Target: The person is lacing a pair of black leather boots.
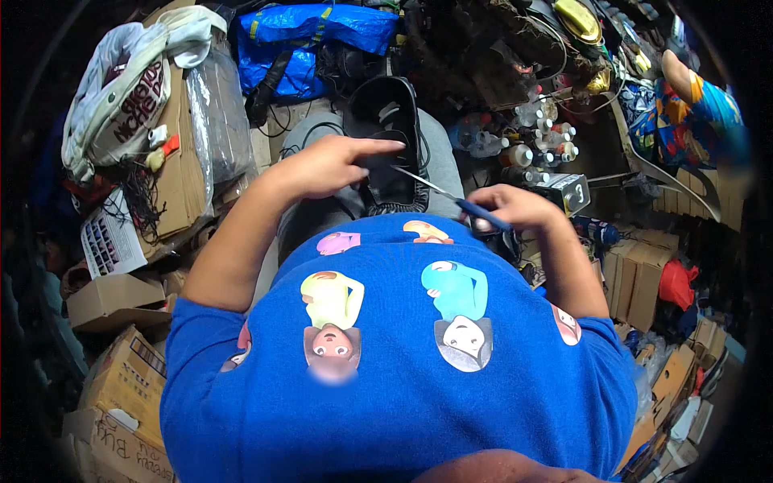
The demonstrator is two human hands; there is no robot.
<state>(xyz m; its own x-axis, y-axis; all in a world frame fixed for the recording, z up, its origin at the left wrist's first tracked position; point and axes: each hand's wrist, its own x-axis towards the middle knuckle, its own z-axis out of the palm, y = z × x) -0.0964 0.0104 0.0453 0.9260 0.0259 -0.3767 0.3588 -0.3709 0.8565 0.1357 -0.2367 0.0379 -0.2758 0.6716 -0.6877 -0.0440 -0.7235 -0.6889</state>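
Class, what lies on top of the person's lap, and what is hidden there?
On the lap sits a black, hollow item. The left hand covers part of it; the lap directly beneath it cannot be seen.

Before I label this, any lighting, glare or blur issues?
Head view: fisheye bending and dark vignetting toward the rim; head view: glare on the clear plastic wrap and blue tarp; head view: the black hollow item loses inside detail to darkness, though the blue-handled tool reads distinctly; head view: a small blurred patch on the blue shirt.
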